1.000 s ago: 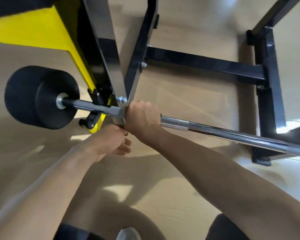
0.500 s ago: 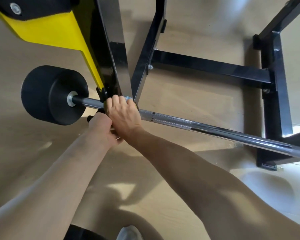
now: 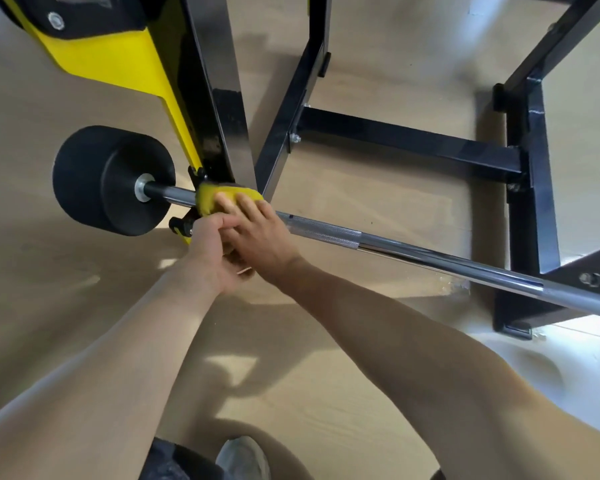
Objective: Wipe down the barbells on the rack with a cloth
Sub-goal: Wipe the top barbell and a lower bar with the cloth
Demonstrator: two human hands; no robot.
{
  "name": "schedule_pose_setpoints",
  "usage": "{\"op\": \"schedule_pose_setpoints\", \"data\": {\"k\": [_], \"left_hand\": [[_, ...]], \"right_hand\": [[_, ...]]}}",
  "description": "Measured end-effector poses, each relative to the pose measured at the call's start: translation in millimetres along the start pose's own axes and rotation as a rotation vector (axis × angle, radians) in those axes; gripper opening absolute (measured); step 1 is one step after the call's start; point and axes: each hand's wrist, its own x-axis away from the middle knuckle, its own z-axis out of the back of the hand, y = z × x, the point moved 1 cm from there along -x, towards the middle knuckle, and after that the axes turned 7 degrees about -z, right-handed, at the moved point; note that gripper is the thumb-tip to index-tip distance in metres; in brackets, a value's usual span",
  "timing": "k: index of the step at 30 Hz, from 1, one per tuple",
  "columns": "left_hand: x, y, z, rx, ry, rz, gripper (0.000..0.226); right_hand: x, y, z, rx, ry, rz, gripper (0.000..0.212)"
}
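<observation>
The yellow cloth (image 3: 219, 200) now shows on the bar (image 3: 413, 252), pressed by the right hand (image 3: 257, 233)'s straightened fingers; the left hand (image 3: 212, 258)'s grip seems curled, contents unclear.

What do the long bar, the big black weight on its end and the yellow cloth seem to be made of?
Bar: looks like chromed steel, mirror-shiny, with a cross-hatched grip patch. Weight: matte black with no glare, probably rubber or rubber-coated. Cloth: soft, fuzzy fabric, perhaps microfibre, draping over the bar.
</observation>
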Motion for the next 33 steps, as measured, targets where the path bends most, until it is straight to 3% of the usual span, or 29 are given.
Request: {"op": "schedule_pose_setpoints", "data": {"k": [4, 7, 10, 13, 16, 18, 21, 23, 27, 30, 33], "left_hand": [[3.1, -3.8, -9.5, 0.037, -0.002, -0.042, 0.043], [7.6, -9.6, -27.9, 0.098, 0.067, -0.066, 0.038], [10.6, -14.6, -38.7, 0.099, 0.133, -0.088, 0.030], [9.8, -18.7, -35.7, 0.026, 0.054, -0.104, 0.021], [17.7, -34.9, -40.7, -0.096, -0.081, -0.059, 0.024], [29.0, -54.5, -43.3, -0.262, -0.091, -0.017, 0.022], [79.4, -80.1, -30.7, -0.664, -0.156, 0.135, 0.047], [120.3, -77.2, -26.8, -0.785, -0.278, 0.244, 0.054], [198.8, -23.7, -38.6, -0.711, -0.253, 0.111, 0.054], [273.8, 33.9, -51.9, -0.575, -0.216, 0.149, 0.051], [346.5, 99.4, -53.5, -0.506, -0.238, 0.171, 0.054]], "right_hand": [[7.1, 12.5, 9.1, -0.061, 0.000, -0.129, 0.063], [9.7, 8.6, 12.9, -0.077, -0.019, -0.208, 0.045], [15.2, 15.1, 17.4, -0.098, -0.028, -0.221, 0.041], [42.8, 33.9, 24.3, -0.152, -0.057, -0.187, 0.048], [79.4, 48.2, 42.9, -0.276, 0.019, -0.226, 0.032], [109.3, 51.7, 60.0, -0.401, -0.112, -0.258, 0.031], [158.6, 54.9, 88.8, -0.564, -0.450, -0.308, 0.026], [181.4, 57.5, 121.7, -0.763, -0.513, -0.448, 0.019], [196.0, 60.0, 229.3, -0.935, -0.495, -0.578, 0.018], [193.0, 61.4, 329.7, -0.953, -0.510, -0.602, 0.034], [186.1, 60.4, 424.9, -1.024, -0.594, -0.616, 0.066]]}}
